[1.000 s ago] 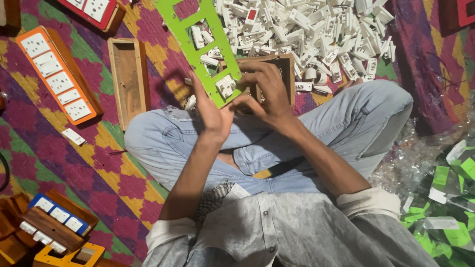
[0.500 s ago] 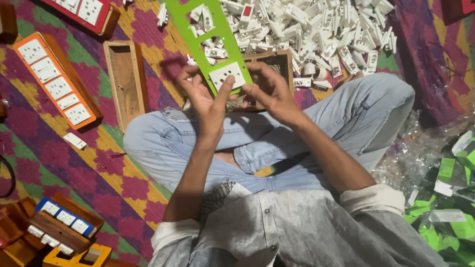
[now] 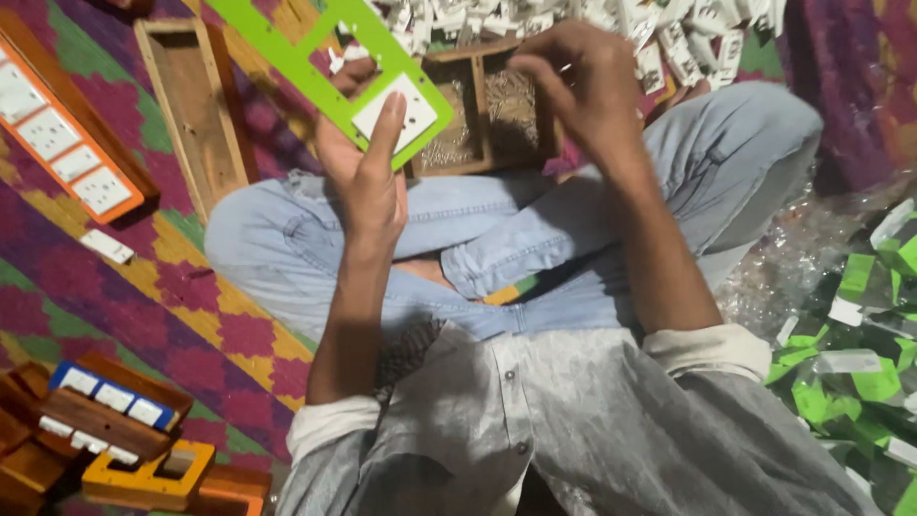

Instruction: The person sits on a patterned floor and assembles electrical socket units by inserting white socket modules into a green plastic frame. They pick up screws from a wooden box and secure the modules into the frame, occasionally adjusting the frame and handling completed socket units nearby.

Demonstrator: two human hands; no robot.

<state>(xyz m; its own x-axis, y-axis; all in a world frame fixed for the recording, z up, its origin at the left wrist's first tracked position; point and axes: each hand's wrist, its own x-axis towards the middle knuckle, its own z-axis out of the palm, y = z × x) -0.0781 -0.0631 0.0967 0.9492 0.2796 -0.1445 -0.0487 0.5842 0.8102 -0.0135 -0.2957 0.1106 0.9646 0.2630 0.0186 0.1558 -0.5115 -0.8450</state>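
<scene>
My left hand grips the near end of a long green plastic frame, with a finger pressed on a white switch module seated in its lowest opening. The frame slants up toward the top left. My right hand hovers with pinched fingers over a small two-compartment wooden box that rests on my crossed legs in blue jeans; I cannot tell whether it holds anything.
A heap of white switch parts lies beyond the box. An empty long wooden tray and an orange frame with white modules lie at left. Wooden boxes and coloured frames sit bottom left; green wrappers at right.
The green frame has been drawn nearer and lower. My right hand has left the frame and moved right, above the wooden box. My left hand keeps its grip on the frame.
</scene>
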